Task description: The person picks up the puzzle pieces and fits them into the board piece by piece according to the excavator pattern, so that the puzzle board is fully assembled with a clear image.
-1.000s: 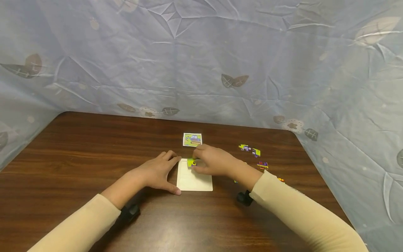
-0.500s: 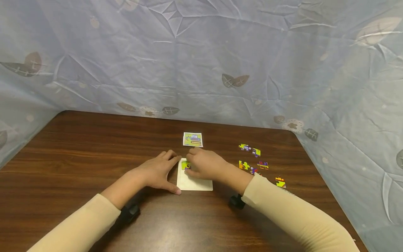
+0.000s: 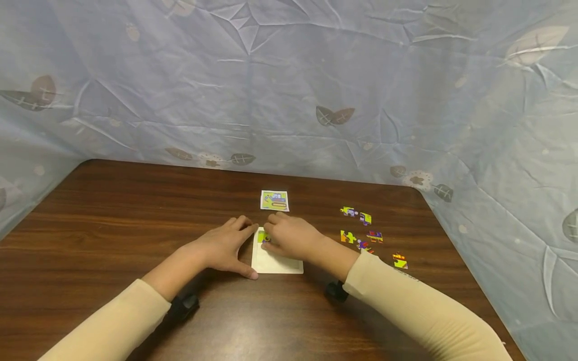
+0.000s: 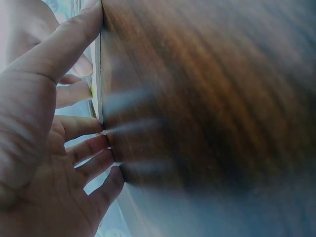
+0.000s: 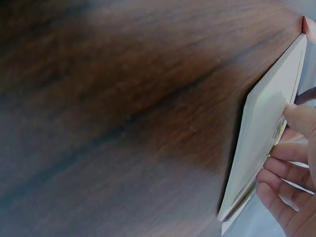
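Observation:
A square cream puzzle tray [image 3: 276,264] lies flat on the table between the hands. My left hand [image 3: 226,246] rests at its left side, thumb at the near corner and index finger at the far corner, the other fingers spread on the table. With thumb and fingertips my right hand [image 3: 293,237] pinches a green and purple puzzle piece [image 3: 261,237] at the tray's far left corner; the fingers hide part of it. In the right wrist view, the thumb and fingers meet over the tray [image 5: 264,118].
Beyond the tray lies a small picture card [image 3: 274,200] showing a digger. Several loose jigsaw pieces [image 3: 375,236] lie on the brown wooden table [image 3: 135,215] to the right. A patterned grey-blue cloth [image 3: 289,90] hangs behind the table and at its sides.
My right hand has moved left with the puzzle piece, into the tray's far left corner, and then stayed there. The left hand has held its place by the tray.

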`<move>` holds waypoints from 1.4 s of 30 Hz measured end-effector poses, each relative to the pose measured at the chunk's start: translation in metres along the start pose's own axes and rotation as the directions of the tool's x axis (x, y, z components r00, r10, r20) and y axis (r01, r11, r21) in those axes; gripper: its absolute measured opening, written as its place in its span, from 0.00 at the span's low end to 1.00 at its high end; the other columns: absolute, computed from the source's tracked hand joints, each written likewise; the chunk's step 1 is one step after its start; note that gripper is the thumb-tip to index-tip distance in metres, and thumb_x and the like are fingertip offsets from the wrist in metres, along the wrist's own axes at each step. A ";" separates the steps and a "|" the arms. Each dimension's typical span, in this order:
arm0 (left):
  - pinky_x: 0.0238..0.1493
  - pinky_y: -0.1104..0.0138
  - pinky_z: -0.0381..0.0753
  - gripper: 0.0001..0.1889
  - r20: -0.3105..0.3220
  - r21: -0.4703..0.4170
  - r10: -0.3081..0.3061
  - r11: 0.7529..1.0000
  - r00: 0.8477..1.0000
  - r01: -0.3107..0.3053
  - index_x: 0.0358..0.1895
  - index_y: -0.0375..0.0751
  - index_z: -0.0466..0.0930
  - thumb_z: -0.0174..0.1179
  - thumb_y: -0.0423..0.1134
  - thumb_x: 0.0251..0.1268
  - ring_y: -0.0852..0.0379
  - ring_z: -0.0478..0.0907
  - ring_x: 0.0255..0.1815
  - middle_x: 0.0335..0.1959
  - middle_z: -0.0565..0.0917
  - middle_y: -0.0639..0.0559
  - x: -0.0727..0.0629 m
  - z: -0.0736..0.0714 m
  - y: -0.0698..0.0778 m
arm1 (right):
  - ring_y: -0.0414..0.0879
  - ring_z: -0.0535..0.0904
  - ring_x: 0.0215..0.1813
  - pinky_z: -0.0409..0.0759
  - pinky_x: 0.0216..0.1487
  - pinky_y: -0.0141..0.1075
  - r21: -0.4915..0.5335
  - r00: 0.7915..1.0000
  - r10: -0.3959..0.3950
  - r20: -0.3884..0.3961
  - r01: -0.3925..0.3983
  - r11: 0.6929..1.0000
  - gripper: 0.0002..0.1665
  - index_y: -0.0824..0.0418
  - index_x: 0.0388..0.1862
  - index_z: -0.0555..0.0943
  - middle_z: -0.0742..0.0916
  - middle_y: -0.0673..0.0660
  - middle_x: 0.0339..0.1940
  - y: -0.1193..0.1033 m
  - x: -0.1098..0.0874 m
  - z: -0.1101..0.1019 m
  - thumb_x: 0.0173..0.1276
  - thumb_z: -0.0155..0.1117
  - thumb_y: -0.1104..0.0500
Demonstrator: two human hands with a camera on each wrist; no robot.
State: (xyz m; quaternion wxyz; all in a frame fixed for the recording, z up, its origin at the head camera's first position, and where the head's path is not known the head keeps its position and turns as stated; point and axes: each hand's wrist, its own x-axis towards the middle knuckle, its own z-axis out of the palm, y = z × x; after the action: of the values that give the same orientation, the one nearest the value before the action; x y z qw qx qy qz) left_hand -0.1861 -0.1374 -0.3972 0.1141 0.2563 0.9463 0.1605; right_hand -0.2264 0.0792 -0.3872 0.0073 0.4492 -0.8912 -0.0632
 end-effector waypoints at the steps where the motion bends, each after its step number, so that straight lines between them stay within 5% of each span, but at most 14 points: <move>1: 0.62 0.45 0.83 0.63 0.001 -0.002 -0.004 1.000 1.000 0.004 0.81 0.36 0.62 0.75 0.73 0.47 0.44 0.70 0.73 0.74 0.68 0.43 0.000 0.000 0.000 | 0.45 0.82 0.49 0.88 0.47 0.36 0.013 1.000 0.007 0.000 -0.007 1.000 0.23 0.59 0.52 0.85 0.85 0.52 0.45 0.000 -0.001 0.000 0.78 0.63 0.41; 11: 0.62 0.45 0.83 0.63 0.014 0.011 0.000 1.000 1.000 0.000 0.81 0.35 0.62 0.75 0.73 0.47 0.43 0.70 0.73 0.75 0.68 0.42 0.001 -0.002 0.003 | 0.43 0.77 0.44 0.84 0.41 0.34 0.144 0.999 0.041 -0.029 -0.036 0.989 0.20 0.59 0.48 0.85 0.82 0.51 0.42 0.002 -0.004 0.003 0.78 0.64 0.43; 27: 0.71 0.40 0.76 0.59 0.022 -0.036 0.063 0.997 0.998 -0.062 0.80 0.33 0.62 0.76 0.67 0.53 0.37 0.68 0.79 0.80 0.67 0.39 0.000 -0.003 0.004 | 0.44 0.80 0.46 0.84 0.50 0.35 0.254 0.996 0.041 -0.078 -0.020 0.967 0.20 0.61 0.48 0.86 0.83 0.52 0.43 0.006 -0.006 0.008 0.76 0.67 0.45; 37: 0.72 0.37 0.73 0.58 0.036 -0.044 0.028 0.999 0.999 -0.026 0.82 0.39 0.62 0.75 0.68 0.53 0.34 0.65 0.81 0.83 0.64 0.39 0.000 -0.002 0.004 | 0.44 0.78 0.48 0.84 0.49 0.34 0.235 0.996 0.041 -0.085 -0.020 0.972 0.21 0.62 0.50 0.85 0.83 0.53 0.46 0.006 -0.006 0.011 0.77 0.65 0.44; 42: 0.71 0.35 0.73 0.58 0.050 -0.063 0.021 0.998 0.999 -0.017 0.83 0.42 0.60 0.74 0.68 0.54 0.34 0.64 0.81 0.84 0.61 0.40 0.001 -0.002 0.003 | 0.45 0.82 0.52 0.85 0.56 0.37 0.296 0.997 0.032 -0.067 -0.010 0.955 0.22 0.62 0.56 0.85 0.85 0.54 0.50 0.015 -0.007 0.010 0.79 0.63 0.45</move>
State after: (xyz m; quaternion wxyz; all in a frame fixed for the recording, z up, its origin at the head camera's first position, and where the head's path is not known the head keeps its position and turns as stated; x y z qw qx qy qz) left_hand -0.1861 -0.1350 -0.3941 0.1445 0.2656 0.9352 0.1846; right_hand -0.2346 0.0947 -0.3949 -0.0275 0.4377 -0.8945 0.0868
